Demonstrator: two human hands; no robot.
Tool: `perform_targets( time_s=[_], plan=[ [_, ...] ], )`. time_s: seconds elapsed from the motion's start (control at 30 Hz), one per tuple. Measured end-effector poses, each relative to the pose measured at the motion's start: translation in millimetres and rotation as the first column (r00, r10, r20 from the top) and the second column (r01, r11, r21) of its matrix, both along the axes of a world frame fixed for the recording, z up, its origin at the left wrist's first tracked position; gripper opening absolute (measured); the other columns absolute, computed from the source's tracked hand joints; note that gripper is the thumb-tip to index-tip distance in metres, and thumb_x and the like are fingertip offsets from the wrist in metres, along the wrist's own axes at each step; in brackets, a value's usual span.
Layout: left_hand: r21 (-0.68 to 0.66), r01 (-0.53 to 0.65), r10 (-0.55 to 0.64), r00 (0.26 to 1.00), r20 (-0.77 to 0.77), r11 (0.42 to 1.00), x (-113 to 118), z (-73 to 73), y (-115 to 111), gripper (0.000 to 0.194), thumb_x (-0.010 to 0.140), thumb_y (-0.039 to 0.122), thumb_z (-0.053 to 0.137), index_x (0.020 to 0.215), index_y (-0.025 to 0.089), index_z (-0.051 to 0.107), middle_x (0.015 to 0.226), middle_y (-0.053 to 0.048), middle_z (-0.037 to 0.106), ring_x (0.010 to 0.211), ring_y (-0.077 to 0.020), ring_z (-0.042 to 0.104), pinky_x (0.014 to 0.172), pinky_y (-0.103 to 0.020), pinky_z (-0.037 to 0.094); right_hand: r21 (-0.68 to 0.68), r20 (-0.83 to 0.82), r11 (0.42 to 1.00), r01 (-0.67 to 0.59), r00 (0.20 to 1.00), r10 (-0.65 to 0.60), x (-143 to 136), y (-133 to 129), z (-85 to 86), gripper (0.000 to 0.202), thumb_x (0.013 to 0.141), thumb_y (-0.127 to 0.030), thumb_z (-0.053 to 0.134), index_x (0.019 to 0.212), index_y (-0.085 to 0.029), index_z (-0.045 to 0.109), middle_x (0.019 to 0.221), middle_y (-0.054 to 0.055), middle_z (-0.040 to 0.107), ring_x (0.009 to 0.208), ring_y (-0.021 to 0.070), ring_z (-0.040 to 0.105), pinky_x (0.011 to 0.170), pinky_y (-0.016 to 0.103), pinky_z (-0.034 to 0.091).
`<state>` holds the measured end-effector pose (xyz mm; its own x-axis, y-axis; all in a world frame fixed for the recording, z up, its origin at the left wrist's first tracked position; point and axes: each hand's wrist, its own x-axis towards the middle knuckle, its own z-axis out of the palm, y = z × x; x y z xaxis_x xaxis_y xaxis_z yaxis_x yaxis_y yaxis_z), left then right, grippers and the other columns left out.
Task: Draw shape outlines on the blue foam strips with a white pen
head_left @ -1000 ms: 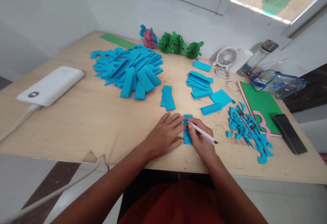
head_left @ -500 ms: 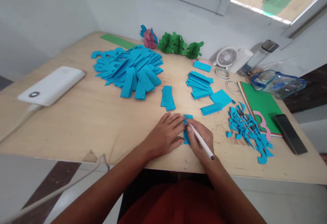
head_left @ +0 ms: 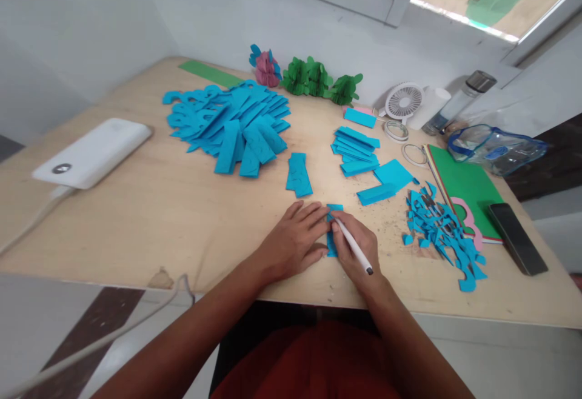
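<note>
A narrow blue paper strip lies on the wooden table near its front edge, partly covered by both hands. My left hand rests flat with fingers stretched out, their tips on the strip's left side. In my right hand is a white pen, gripped between thumb and fingers. The pen's tip is at the upper part of the strip, and its dark end slants down to the right. Beyond my left hand lie a few blue strips with curved lines drawn on them.
A large heap of blue paper pieces spreads at the back left. Folded blue papers lie ahead, blue scraps to the right. A phone and a green pad are far right; a white power bank sits left.
My right hand has shifted slightly, and the pen's rear end has swung a little up and to the left. My left hand and the strip stay in place.
</note>
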<state>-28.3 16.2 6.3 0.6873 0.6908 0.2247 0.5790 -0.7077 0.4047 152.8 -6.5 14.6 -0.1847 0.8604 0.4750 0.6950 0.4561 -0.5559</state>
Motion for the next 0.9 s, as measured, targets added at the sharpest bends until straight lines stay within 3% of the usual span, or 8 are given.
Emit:
perform_targets(
  time_s=[0.9],
  plan=[
    [0.011,-0.004,0.004,1.000,-0.010,1.000,-0.2,-2.1,0.0,0.048,0.089,0.033,0.059,0.132,0.014,0.053,0.148,-0.016,0.048,0.140,-0.0331,0.038,0.117,-0.056,0.026,-0.011,0.015,1.000,-0.020,1.000,0.020,1.7,1.6,-4.2,0.027,0.096,-0.022,0.047,0.116,-0.022,0.064,0.106,0.008,0.075,0.098,0.0208,0.072,0.086,0.035,0.059]
  ],
)
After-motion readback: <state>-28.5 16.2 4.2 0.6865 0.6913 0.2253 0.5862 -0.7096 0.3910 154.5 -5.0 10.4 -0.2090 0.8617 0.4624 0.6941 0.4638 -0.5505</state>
